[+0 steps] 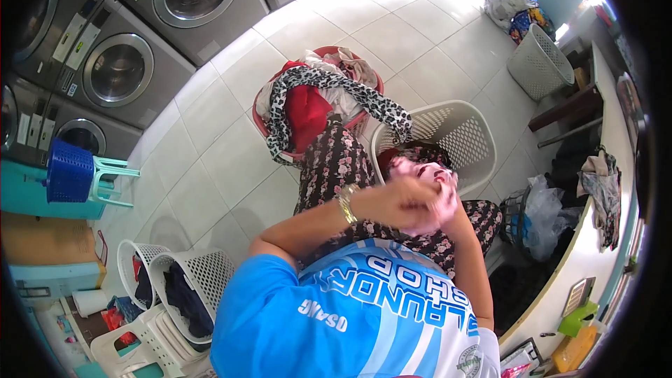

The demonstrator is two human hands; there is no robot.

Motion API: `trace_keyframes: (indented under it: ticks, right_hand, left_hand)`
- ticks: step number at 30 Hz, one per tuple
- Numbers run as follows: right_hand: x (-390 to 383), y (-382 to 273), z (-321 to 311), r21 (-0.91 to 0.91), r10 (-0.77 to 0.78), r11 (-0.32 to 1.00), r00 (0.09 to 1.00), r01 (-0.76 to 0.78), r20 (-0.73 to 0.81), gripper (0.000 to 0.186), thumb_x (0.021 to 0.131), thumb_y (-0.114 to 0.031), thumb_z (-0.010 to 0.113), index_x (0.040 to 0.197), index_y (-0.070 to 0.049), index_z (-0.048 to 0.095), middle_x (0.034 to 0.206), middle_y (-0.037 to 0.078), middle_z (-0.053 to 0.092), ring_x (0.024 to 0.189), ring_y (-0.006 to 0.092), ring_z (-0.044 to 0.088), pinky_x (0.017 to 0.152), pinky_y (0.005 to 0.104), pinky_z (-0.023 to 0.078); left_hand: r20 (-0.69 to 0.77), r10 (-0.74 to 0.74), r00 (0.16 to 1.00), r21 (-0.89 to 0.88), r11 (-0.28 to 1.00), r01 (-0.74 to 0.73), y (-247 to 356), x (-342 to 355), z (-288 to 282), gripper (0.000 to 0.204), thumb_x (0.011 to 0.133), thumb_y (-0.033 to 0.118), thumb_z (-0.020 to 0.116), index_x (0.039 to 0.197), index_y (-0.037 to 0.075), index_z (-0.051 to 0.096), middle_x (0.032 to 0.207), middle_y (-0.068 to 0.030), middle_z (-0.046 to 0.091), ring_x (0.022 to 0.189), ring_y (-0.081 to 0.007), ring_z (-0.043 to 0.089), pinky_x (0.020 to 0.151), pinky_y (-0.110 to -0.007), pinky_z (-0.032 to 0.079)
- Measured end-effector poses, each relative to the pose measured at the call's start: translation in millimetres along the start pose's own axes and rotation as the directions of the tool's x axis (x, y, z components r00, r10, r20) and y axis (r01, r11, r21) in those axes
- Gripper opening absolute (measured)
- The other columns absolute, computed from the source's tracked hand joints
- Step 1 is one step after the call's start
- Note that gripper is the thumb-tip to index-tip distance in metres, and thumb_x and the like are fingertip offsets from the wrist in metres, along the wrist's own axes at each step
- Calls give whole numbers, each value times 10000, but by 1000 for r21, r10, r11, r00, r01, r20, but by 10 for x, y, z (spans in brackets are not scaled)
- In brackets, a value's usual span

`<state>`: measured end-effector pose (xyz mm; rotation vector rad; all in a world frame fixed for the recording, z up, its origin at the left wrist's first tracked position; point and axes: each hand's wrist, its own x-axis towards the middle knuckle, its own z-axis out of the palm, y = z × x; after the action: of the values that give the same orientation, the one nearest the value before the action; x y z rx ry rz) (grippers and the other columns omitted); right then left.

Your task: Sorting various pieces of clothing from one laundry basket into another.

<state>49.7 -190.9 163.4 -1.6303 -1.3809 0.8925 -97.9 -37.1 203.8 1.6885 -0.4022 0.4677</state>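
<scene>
Both my hands are together in front of my lap, over the near edge of a white perforated laundry basket (458,122). My left hand (400,203), with a gold watch on its wrist, is closed and smeared by motion. My right hand (442,211) is closed against it, partly hidden. Between them is a bunched pink and white patterned garment (423,170). Dark and red clothes lie low in the basket. Just beyond my knee, a red basket (380,84) is heaped with laundry. A black-and-white leopard-print cloth (329,78) drapes over it toward the white basket.
Grey front-loading machines (119,70) line the far left. Blue baskets (70,171) sit on a mint stool (115,178). White baskets of clothes (199,273) stand at near left. A long table (560,273) runs along the right, and another basket (539,63) stands far right.
</scene>
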Motion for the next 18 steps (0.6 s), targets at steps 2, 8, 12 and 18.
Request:
trace_keyframes:
  ticks: [2,8,12,18]
  right_hand:
    - [-95,41,-36,441,231,872,973,-212,11,452,751,66,513,1195,19,582,1086,23,647,933,90,587,816,240,481]
    - [-240,206,125,284,452,879,856,-382,-250,539,779,-111,653,1270,-63,435,982,135,620,842,192,607,734,355,518]
    - [-260,95,-94,397,336,896,887,-198,-317,525,810,-154,672,1257,-37,422,1078,114,581,959,168,577,805,315,497]
    - [-906,-85,-1888,714,142,678,922,174,-360,517,853,-411,675,1148,8,604,1237,144,578,1067,246,597,935,371,515]
  left_hand:
    - [-179,-312,933,22,947,320,-274,-201,-330,135,934,114,597,957,-4,657,956,-103,649,923,-216,613,842,-338,483]
    - [-790,-244,563,500,276,821,-1600,-1193,-1747,595,687,361,818,1131,16,623,1055,-209,642,953,-361,622,854,-447,497]
    - [-825,-495,272,266,85,960,-2241,-2117,-2156,763,701,176,771,1373,17,446,1335,-249,518,1239,-385,499,1041,-426,404]
    - [-950,-277,147,48,337,940,-1948,-2401,-2384,480,866,138,419,1283,-81,514,1313,-274,531,1210,-378,515,1046,-394,381]
